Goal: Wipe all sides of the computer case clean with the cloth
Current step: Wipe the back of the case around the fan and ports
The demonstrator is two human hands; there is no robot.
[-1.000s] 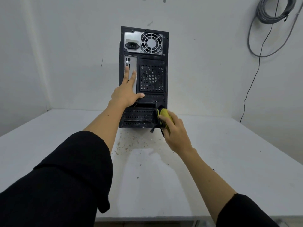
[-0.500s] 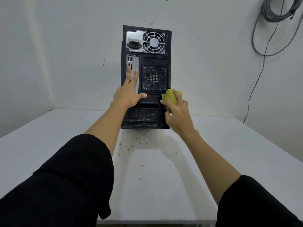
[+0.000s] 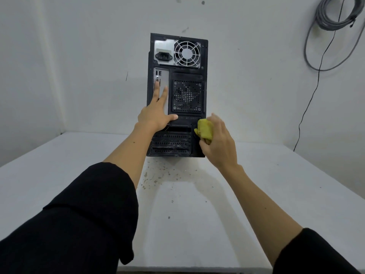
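Black sleeve [image 3: 69, 218] fills the lower left, bare forearm running up from it toward the middle. Left hand [image 3: 156, 115] lies flat on the rear panel of the computer case [image 3: 177, 91], fingers straight and pointing up over the silver I/O plate [image 3: 163, 80], thumb stuck out to the right along a black ledge; nothing held in it. The case stands upright at the far side of the white worktop [image 3: 197, 224], close to the back wall [image 3: 79, 56], rear panel facing the camera. Top of the panel: power socket [image 3: 163, 55] on the left, round fan grille [image 3: 187, 53] on the right. Below that, a perforated black vent [image 3: 187, 95] sits right of the I/O plate. Lower down, slotted expansion covers [image 3: 170, 144], dusty-looking. Brownish specks [image 3: 158, 177] are scattered on the worktop just in front of the case base.

Right of the slots, a yellow cloth [image 3: 204, 130] is bunched up and pressed against the lower right edge of the rear panel. Right hand [image 3: 219, 141] grips it, fingers curled over the cloth, back of the hand toward the camera. The two hands are apart, both touching the case at roughly mid-height. Right forearm runs down to a second black sleeve [image 3: 316, 254] in the lower right corner. Upper right, a coil of grey cable [image 3: 335, 14] hangs on the wall, with a thin black wire [image 3: 308, 107] dropping down from it toward the worktop edge.
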